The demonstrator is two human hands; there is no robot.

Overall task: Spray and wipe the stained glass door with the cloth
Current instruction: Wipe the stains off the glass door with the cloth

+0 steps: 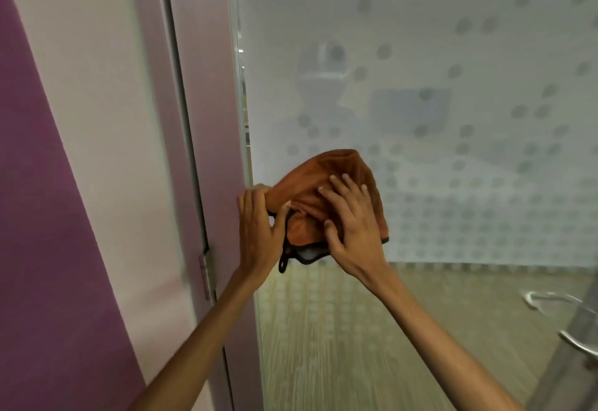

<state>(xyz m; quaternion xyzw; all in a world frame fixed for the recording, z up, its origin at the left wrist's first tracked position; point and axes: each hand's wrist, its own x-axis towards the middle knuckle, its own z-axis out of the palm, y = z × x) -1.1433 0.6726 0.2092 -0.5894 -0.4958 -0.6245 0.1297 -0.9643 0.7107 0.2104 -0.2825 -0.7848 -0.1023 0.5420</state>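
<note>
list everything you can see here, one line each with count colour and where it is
cloth: 1, orange with dark trim and a loop, bunched against the glass at centre
glass door: 1, frosted with grey dots above, clear below, fills the right side
door frame: 1, pale pink, upright, left of the glass
hinge: 1, pale metal, on the frame's left edge
wall panel: 1, purple, far left
metal handles: 2 curved pieces, silver, lower right, blurred
floor: 1, light wood tone, seen through the clear glass
left hand: 1, pinches the cloth's left edge
right hand: 1, fingers spread, presses the cloth
</note>
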